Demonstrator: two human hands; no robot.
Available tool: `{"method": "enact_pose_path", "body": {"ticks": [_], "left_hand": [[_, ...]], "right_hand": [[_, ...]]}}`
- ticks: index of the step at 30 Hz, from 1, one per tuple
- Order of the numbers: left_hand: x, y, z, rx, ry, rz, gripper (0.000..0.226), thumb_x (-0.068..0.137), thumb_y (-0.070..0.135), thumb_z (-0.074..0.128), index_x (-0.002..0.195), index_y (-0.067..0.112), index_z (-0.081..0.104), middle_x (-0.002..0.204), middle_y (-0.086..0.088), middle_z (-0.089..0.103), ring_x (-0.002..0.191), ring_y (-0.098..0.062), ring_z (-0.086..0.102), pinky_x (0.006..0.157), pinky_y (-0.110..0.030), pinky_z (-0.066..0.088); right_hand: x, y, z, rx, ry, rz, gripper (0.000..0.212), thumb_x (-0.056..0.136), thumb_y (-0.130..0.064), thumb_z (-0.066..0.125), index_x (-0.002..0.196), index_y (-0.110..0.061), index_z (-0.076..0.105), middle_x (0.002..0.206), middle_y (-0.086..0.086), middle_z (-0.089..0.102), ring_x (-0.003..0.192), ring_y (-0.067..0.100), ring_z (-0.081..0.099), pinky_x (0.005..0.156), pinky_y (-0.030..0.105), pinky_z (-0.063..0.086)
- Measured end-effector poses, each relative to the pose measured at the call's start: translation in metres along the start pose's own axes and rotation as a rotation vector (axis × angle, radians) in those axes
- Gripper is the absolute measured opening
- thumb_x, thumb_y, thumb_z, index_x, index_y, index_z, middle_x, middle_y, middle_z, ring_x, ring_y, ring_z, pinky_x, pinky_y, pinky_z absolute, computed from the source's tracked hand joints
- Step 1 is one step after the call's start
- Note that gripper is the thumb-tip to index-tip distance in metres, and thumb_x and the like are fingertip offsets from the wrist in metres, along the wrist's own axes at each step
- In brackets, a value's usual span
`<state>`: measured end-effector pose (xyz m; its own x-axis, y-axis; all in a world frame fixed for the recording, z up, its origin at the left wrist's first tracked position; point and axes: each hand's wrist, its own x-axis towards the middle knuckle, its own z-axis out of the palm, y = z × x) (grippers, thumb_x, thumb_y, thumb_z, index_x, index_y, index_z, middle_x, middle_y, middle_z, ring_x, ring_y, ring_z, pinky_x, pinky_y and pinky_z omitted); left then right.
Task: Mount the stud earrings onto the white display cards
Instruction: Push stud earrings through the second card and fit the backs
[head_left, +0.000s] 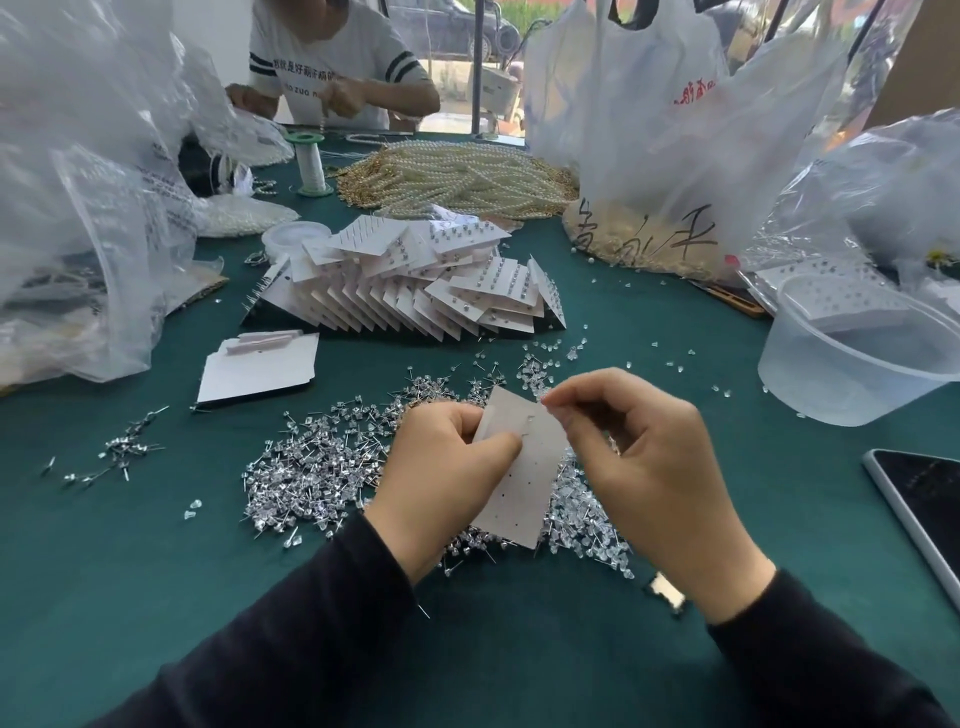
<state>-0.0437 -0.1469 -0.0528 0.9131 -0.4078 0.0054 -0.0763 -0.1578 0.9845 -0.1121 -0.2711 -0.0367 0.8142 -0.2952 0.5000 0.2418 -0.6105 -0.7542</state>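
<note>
Black sleeves (322, 623) lead to two hands close together over the green table (156, 545). The left hand (447, 467) pinches the left edge of a white card (524, 467), held tilted. The right hand (644, 457) pinches the card's top right corner; whether a stud sits between its fingertips is too small to tell. Under the card lies a pile of stud earrings (322, 467). Beyond it lie blank cards (260, 369) and a stack of filled cards (415, 280). At the right stand a plastic tub (852, 358) and a phone (930, 509).
</note>
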Motion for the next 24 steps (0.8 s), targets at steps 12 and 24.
{"method": "enact_pose_path", "body": {"ticks": [12,24], "left_hand": [[0.0,-0.003,0.002,-0.02,-0.003,0.006,0.041,0.066,0.022,0.058,0.075,-0.018,0.055,0.066,-0.019,0.055,0.06,-0.021,0.046,0.055,-0.034,0.038],[-0.003,-0.001,0.003,0.103,0.041,0.082,0.042,0.065,0.029,0.055,0.07,-0.013,0.059,0.067,-0.032,0.058,0.057,-0.018,0.045,0.049,-0.049,0.045]], "right_hand": [[-0.011,0.011,0.017,-0.157,0.043,-0.183,0.006,0.077,0.001,0.065,0.075,-0.004,0.065,0.077,0.004,0.063,0.067,0.011,0.056,0.064,0.017,0.046],[-0.013,0.015,0.019,-0.116,0.041,-0.167,0.009,0.076,0.004,0.065,0.074,-0.004,0.063,0.075,0.004,0.062,0.068,0.011,0.056,0.064,0.02,0.047]]}}
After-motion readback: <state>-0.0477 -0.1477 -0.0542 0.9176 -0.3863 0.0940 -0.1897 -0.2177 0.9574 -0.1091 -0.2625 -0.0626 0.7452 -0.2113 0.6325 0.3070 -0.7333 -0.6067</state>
